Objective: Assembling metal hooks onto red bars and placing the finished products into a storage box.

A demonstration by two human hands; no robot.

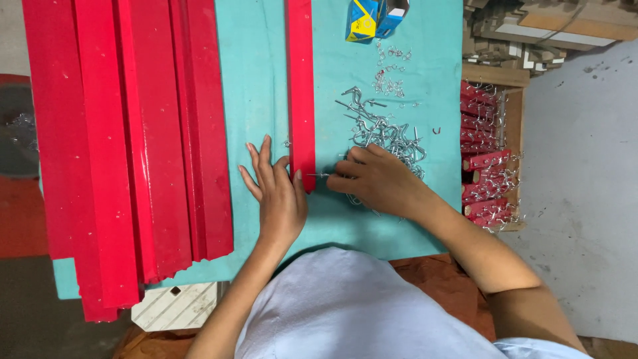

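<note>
The right hand (pixel 375 179) has its grip pinched together on a small metal hook screw (pixel 319 175), with the point aimed at the side of a single red strip (pixel 300 93). The left hand (pixel 278 193) lies flat and open on the desk (pixel 259 100), fingers spread, its thumb pressing the near end of that red strip to hold it. It grips nothing.

The hook is tiny and shiny, so it could slip out of the fingers and drop onto the teal cloth. If the thumb lets go, the strip might slide away and the hook would go in crooked. The sharp tip sits very close to the left thumb and could poke it.

Just behind the right hand is a pile of loose hooks (pixel 389 129); a bump from the wrist could scatter them. Farther off are a stack of red strips (pixel 126 133), a blue and yellow box (pixel 372 16), and a wooden crate of finished red pieces (pixel 485 159).
</note>
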